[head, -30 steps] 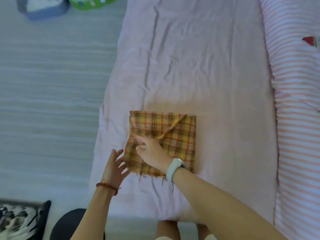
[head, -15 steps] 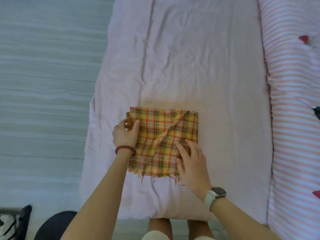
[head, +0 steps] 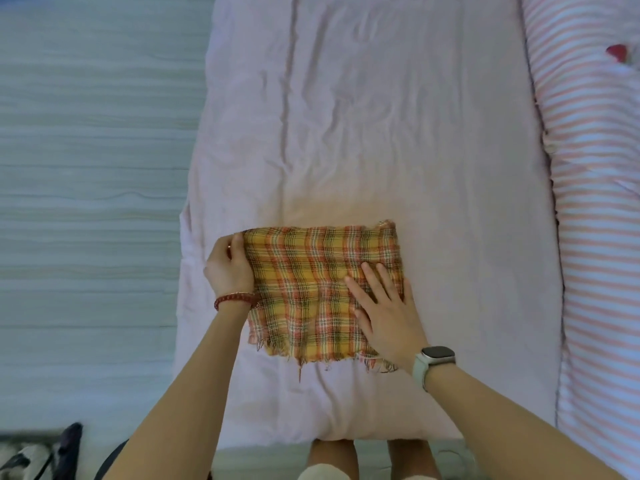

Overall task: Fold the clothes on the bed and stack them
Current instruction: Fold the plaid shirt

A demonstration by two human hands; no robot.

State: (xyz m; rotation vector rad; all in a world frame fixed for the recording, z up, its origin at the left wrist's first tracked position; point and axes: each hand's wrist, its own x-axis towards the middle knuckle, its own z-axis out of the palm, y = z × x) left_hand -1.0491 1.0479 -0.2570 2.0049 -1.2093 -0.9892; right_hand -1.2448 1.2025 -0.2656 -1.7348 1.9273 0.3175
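Where the head view looks down the length of the bed (head: 363, 116), a folded plaid cloth (head: 311, 292), yellow with red and dark lines, lies flat on the pale pink sheet near the foot end, frayed threads along its near edge. Left hand (head: 228, 268): at the cloth's left edge, fingers curled together over that edge, thumb at the far corner; whether it pinches the fabric or only rests against it cannot be told. Red bead bracelet (head: 235, 299) on that wrist. Right hand (head: 384, 310): palm down on the cloth's right portion, fingers straight and slightly spread, pressing the fabric flat. Watch with pale band (head: 433, 362) on that wrist. Striped pink-and-white bedding (head: 595, 237) runs along the bed's right side. Pale wood-grain floor (head: 86, 168) to the left.
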